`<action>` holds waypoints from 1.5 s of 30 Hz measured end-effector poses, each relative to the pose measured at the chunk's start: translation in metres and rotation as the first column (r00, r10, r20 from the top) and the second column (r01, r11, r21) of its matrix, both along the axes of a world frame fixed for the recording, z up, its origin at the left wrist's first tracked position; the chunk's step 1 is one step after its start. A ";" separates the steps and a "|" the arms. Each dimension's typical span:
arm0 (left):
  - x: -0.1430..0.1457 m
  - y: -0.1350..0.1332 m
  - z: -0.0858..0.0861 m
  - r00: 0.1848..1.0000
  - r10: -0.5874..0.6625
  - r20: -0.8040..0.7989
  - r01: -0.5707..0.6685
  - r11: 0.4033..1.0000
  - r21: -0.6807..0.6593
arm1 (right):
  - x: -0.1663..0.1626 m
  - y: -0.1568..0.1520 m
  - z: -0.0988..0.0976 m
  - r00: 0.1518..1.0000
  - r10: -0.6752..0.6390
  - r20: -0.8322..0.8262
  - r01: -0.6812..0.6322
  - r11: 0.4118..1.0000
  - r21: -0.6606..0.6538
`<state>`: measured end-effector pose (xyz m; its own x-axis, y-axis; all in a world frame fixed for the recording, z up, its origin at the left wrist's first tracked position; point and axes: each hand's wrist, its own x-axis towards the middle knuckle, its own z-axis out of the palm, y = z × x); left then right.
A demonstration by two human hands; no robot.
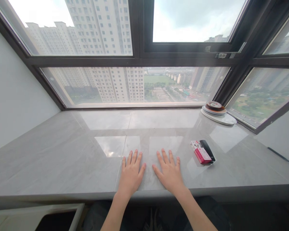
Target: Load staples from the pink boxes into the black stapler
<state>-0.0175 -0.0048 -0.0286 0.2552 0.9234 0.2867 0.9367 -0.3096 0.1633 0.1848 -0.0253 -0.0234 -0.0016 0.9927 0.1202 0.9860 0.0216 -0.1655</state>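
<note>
One pale tiled ledge lies under two hands, both palm-down on its near part; the left hand has its fingers spread wide and holds nothing; the right hand is likewise flat, splayed and holding nothing; a strip of tile separates the two thumbs. One seam runs just beside the left hand's outer side; the front edge passes beneath the wrists, so the forearms cross it. To the right of the right hand, apart from it, sit two small things together: one red-and-white box and one black object against its far side; both stand well back from the front edge. Farther off, in the far right corner, is one stack of dishes, its layers too close to count, near the window frame; the front window shows three panes, two above and one below. Open tile reaches from the left hand to the left wall, and from the fingertips to the window; rightward, the room narrows at the box.
</note>
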 end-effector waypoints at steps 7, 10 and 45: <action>-0.002 0.000 0.001 1.000 -0.008 0.026 0.008 1.000 -0.005 | -0.001 0.000 0.000 1.000 -0.003 -0.005 0.003 1.000 -0.003; -0.001 0.000 0.001 0.999 -0.011 0.036 0.011 1.000 -0.007 | 0.000 0.000 -0.001 1.000 0.000 -0.007 0.000 1.000 0.005; -0.001 -0.005 0.006 0.992 -0.031 0.126 0.034 0.999 -0.020 | 0.265 0.026 0.026 0.772 -0.234 -0.590 0.201 0.972 -0.122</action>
<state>-0.0183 -0.0099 -0.0222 0.2482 0.9218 0.2978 0.8979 -0.3343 0.2863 0.4496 0.0010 0.0026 0.2712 0.9622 -0.0240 0.6663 -0.2057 -0.7168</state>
